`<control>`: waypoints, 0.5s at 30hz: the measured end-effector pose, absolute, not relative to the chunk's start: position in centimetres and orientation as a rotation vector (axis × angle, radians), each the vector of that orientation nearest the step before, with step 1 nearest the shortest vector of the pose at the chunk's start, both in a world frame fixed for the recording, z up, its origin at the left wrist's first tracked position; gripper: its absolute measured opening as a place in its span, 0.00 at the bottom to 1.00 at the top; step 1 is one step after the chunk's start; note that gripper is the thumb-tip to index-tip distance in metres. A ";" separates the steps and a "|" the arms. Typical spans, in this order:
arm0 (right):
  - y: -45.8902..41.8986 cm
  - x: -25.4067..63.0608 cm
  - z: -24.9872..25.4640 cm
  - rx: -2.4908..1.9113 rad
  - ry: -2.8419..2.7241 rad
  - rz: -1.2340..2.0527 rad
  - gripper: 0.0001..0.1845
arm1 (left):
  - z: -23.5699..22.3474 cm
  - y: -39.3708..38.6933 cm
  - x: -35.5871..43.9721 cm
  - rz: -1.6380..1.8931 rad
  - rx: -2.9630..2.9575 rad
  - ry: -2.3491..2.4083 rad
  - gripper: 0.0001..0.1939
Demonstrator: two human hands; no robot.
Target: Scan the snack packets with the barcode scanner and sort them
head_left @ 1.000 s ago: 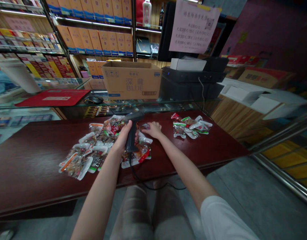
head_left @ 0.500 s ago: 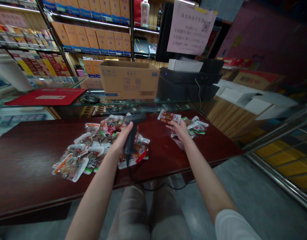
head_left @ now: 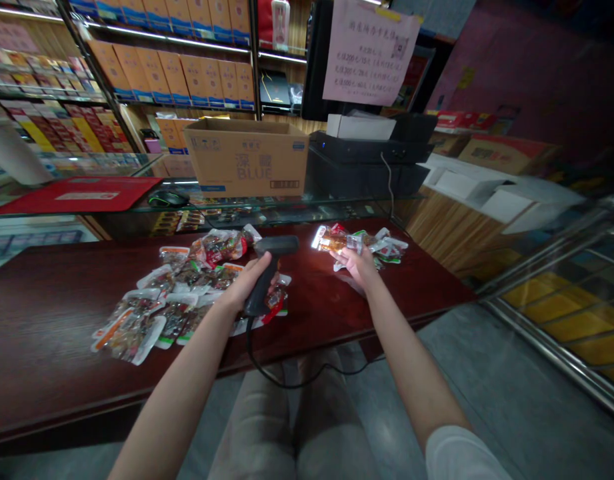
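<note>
Right hand has shifted away from the larger pile of snack packets; its curled fingers reach a foil snack packet, grip unclear. Left hand closes around a corded barcode scanner, held above the packets over the dark red counter.

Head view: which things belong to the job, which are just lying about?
In use: left hand gripping corded barcode scanner; right hand at smaller snack-packet pile; larger snack-packet pile.
Lying about: cardboard box, computer mouse, red desk mat, printed notice.
</note>
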State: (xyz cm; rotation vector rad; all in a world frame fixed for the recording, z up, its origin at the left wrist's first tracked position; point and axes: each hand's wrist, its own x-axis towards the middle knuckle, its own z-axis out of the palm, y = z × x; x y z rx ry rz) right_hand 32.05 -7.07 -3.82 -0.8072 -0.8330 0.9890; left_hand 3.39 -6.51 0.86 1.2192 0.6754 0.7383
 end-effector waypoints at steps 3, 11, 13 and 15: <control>-7.2 31.8 -3.8 -0.810 -0.861 0.996 0.17 | 0.7 -6.6 3.6 0.738 1.231 0.682 0.29; -6.7 33.4 -5.0 -1.200 -0.919 0.494 0.16 | 1.0 -5.3 1.9 0.808 1.376 0.882 0.28; -6.5 34.6 -5.1 -1.410 -0.943 0.201 0.16 | 1.6 -3.9 0.1 0.826 1.500 1.025 0.27; -6.5 35.6 -5.2 -1.594 -0.916 -0.016 0.19 | 2.0 -2.3 -1.7 0.840 1.687 1.147 0.27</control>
